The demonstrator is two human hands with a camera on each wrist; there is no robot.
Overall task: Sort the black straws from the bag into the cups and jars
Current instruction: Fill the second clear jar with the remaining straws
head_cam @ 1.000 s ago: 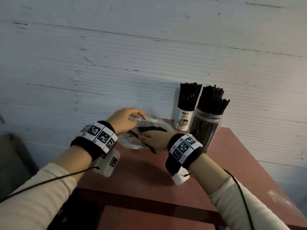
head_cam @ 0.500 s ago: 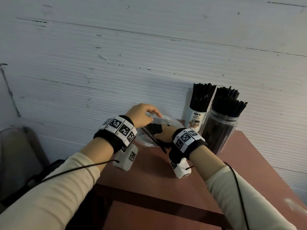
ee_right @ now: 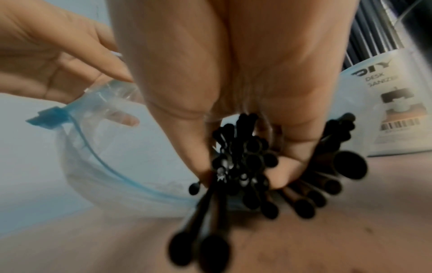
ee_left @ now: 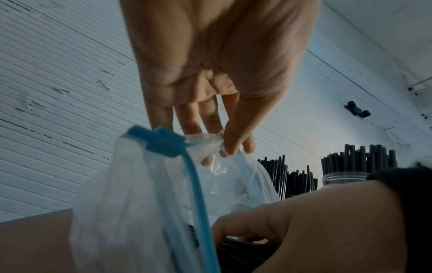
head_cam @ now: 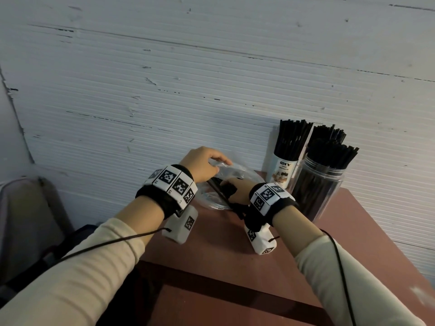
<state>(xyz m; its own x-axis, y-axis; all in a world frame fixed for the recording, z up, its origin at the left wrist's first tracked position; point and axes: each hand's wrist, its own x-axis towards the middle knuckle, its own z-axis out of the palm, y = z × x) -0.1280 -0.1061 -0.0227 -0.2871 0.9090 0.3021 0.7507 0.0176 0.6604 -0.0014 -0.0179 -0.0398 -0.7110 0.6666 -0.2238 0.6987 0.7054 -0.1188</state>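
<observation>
A clear zip bag [head_cam: 235, 175] with a blue slider [ee_left: 161, 141] lies at the back of the red-brown table [head_cam: 211, 243]. My left hand [head_cam: 204, 164] pinches the bag's top edge [ee_left: 217, 142] and holds its mouth up. Reaching into the mouth, my right hand [head_cam: 237, 191] grips a bundle of black straws [ee_right: 245, 166], whose ends stick out toward me. To the right stand a white DIY cup [head_cam: 281, 171] and a clear jar [head_cam: 317, 187], both packed with upright black straws.
A white ribbed wall [head_cam: 164, 90] runs directly behind the table. A second straw-filled container [head_cam: 328, 135] stands behind the clear jar. A grey chair [head_cam: 26, 220] sits off the table's left side. Cables trail from both wrist cameras.
My left hand has lifted the bag's edge higher. The right hand has closed round the straws at the bag's mouth. The head view has swung left and nearer.
</observation>
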